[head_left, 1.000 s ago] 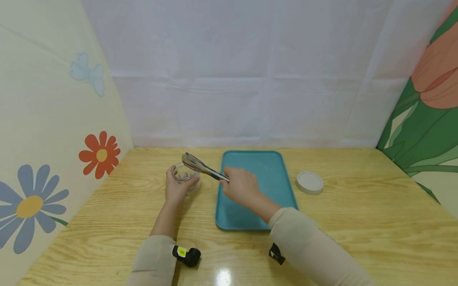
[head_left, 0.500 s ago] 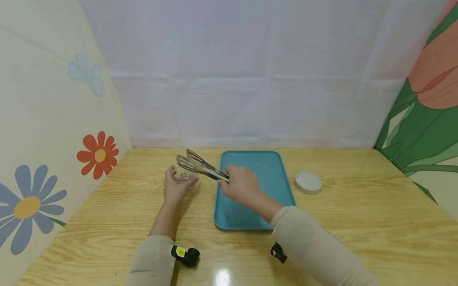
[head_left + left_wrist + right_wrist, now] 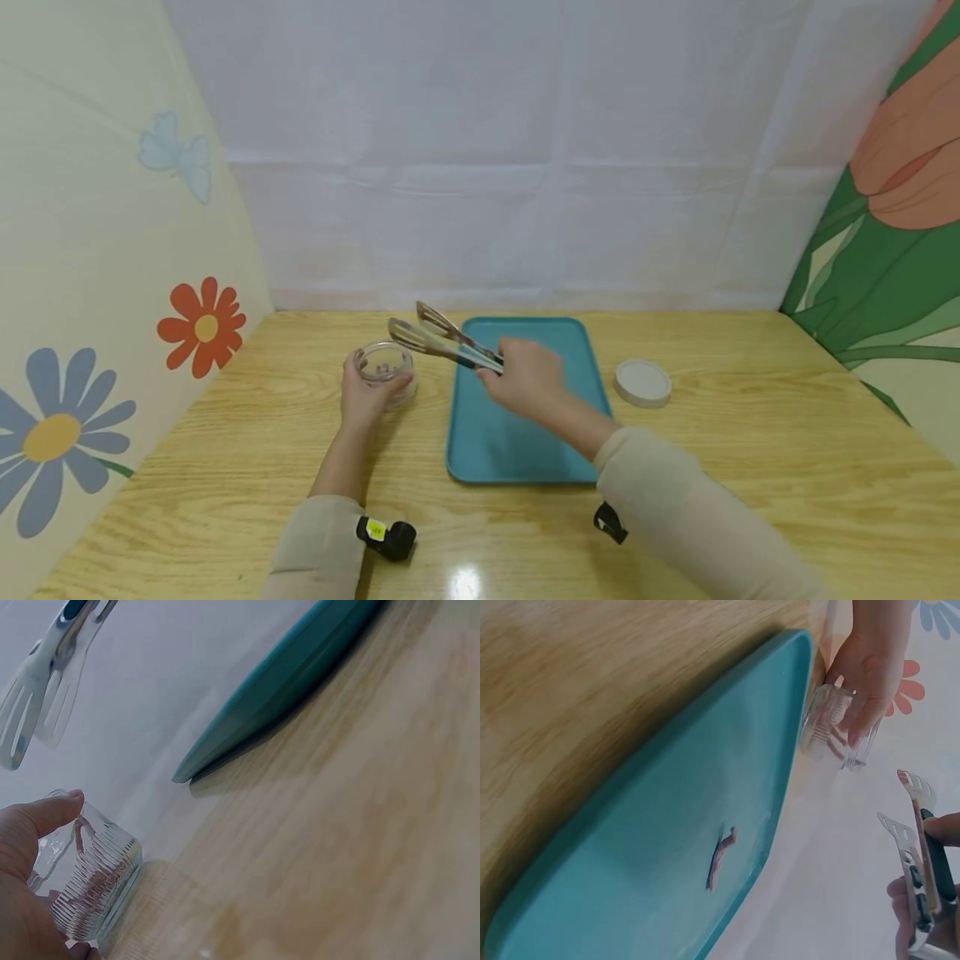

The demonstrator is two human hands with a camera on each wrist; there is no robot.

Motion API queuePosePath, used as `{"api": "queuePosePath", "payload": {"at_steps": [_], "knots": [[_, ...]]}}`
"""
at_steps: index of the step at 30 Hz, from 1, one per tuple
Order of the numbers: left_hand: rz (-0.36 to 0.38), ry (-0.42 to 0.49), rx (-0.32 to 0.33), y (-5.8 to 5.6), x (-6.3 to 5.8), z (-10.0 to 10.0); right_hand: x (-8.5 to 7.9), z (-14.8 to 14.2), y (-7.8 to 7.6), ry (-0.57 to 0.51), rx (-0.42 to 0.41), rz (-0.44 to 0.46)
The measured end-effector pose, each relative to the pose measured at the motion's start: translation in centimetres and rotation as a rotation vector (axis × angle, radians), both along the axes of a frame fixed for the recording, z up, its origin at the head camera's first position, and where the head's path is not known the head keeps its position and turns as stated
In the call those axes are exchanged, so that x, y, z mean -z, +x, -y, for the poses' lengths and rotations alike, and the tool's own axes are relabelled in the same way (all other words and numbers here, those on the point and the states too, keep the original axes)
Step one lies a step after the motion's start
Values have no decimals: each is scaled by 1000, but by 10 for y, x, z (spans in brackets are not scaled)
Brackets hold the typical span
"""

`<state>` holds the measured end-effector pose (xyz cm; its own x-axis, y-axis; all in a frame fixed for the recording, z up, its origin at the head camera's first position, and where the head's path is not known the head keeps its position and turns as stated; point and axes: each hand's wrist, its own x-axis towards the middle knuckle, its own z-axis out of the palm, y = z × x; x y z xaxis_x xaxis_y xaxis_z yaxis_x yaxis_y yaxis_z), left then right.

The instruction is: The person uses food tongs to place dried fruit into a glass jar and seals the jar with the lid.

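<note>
My left hand [image 3: 366, 398] grips a clear glass jar [image 3: 105, 877] with ribbed sides, which stands uncovered on the table. Several small reddish-brown pieces lie inside it. With my right hand [image 3: 531, 377] I hold metal serving tongs [image 3: 420, 338] with dark grip parts. Their slotted ends are spread apart in the air, with nothing between them, up and to the right of the jar. Below my right hand lies a teal tray [image 3: 487, 454]. One thin, twisted pinkish-brown strip [image 3: 720, 859] rests on it in the right wrist view; the hand hides it in the head view.
A round whitish lid [image 3: 642, 383] lies on the wooden table [image 3: 750, 467] right of the tray. Black wrist cameras [image 3: 386, 537] are strapped to both sleeves. A white cloth [image 3: 480, 167] hangs behind the table, and printed flower panels stand at both sides.
My right hand has moved right, carrying the tongs from above the jar toward the tray. The tongs' ends, close together at first, have spread apart. My left hand keeps holding the jar.
</note>
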<state>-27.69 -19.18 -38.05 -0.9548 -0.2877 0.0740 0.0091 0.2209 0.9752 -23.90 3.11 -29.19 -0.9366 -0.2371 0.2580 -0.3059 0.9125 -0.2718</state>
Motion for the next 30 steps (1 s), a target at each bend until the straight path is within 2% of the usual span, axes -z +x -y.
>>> {"api": "queuePosePath", "payload": {"at_steps": [9, 20, 30], "knots": [[-3, 9, -5, 1, -2, -1, -2, -24, -2, 18, 42, -11], [1, -16, 1, 1, 0, 0, -9, -55, 3, 34, 47, -1], [10, -33, 3, 1, 0, 0, -6, -81, 8, 71, 57, 6]]}}
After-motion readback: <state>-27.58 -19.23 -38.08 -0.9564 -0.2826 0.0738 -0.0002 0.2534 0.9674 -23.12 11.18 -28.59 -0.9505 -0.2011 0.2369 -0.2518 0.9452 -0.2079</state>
